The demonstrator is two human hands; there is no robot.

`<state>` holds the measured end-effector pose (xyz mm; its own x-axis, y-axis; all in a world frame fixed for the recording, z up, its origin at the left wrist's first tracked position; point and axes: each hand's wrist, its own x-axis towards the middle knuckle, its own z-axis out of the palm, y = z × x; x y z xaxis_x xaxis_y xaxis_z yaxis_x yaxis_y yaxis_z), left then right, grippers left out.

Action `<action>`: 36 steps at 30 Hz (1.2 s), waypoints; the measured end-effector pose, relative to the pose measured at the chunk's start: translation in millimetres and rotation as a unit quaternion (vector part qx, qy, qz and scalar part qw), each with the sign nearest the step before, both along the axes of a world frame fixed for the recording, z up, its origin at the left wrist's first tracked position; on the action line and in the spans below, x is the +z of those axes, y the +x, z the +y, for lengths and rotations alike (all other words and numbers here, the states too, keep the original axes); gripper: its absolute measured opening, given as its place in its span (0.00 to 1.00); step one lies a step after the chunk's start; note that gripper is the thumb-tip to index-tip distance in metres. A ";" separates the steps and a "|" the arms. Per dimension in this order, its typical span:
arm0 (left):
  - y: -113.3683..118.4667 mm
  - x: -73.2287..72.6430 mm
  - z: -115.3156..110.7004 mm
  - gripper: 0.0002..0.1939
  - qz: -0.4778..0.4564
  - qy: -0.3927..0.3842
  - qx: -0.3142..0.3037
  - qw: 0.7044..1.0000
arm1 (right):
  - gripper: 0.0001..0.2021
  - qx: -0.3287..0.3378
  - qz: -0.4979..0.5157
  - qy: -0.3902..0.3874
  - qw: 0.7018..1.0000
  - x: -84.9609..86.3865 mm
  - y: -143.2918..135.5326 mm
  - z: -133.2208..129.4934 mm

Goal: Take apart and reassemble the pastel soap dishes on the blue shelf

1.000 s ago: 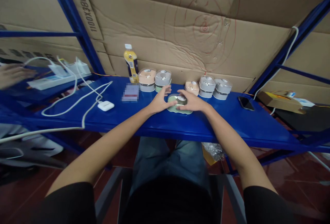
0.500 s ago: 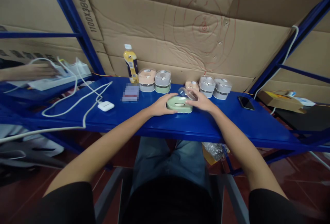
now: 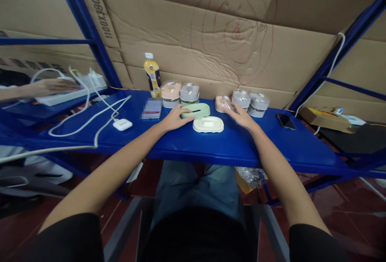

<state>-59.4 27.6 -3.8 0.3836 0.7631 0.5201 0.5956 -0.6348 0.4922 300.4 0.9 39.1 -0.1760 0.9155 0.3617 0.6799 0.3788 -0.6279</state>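
Note:
My left hand [image 3: 174,119] grips the left end of a pale green oval shell [image 3: 202,110] with a slot in its top. Just in front of the shell, a cream oval base [image 3: 208,124] with a raised middle lies on the blue table. My right hand [image 3: 242,116] has its fingers closed on a clear plastic cover [image 3: 228,103], which is partly hidden by the fingers. Right behind that cover sits a peach box [image 3: 220,102]; whether the two touch I cannot tell.
Stacked lidded boxes [image 3: 171,91] stand at the back left, with more grey boxes [image 3: 258,102] at the back right. A drink bottle [image 3: 153,76], white earphone case [image 3: 122,124], cables and a phone [image 3: 286,121] are around. Another person's hand [image 3: 52,87] is far left.
The green shell has come off the cream base and moved back and left with my left hand. My right hand has moved right with the clear cover, toward the peach box.

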 end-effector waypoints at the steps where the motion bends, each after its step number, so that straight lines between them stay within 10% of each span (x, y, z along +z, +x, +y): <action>1: -5.3 -1.7 2.6 0.31 0.004 -0.004 0.013 1.000 | 0.34 -0.002 -0.008 -0.001 1.000 -0.5 0.8 0.3; 12: 17.6 10.2 -19.8 0.39 -0.036 0.019 -0.056 0.998 | 0.43 -0.010 0.008 0.074 0.997 2.0 -2.3 -1.8; 22: 47.0 3.3 -25.8 0.57 -0.019 -0.027 -0.106 0.994 | 0.45 0.225 -0.129 0.063 0.964 22.7 -49.7 -8.0; 36: 45.8 -1.6 -19.9 0.60 -0.068 -0.059 -0.105 0.990 | 0.46 0.208 -0.140 0.064 0.966 8.3 -55.9 -0.9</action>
